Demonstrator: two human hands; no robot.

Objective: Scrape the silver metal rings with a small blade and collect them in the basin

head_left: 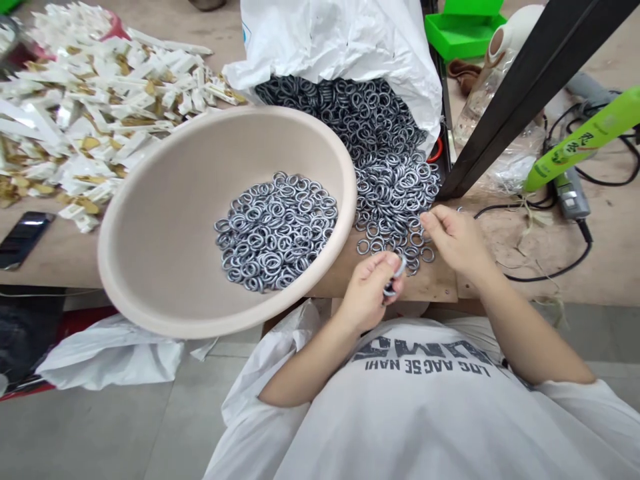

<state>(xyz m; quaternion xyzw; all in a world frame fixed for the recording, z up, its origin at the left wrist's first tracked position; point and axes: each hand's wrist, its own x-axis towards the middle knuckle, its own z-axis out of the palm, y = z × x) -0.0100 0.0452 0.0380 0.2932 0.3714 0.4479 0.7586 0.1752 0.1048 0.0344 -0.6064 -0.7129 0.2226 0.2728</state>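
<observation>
Grey metal rings (393,193) lie heaped on the table, spilling from the mouth of a white sack (340,40). My left hand (371,288) is closed at the near edge of this heap, with a ring (400,267) between thumb and forefinger and at least one more ring lower in the fingers. At the heap's right edge, my right hand (457,240) is closed in a pinch; what its fingertips hold, if anything, cannot be made out. To the left, a large beige basin (150,220) contains many similar rings (280,230).
White and tan plastic pieces (110,113) form a pile at the left, with a phone (24,239) in front. A dark metal post (525,100) slants up beside my right hand. Farther right are a green packet (583,140), a corded tool (571,193) and cables.
</observation>
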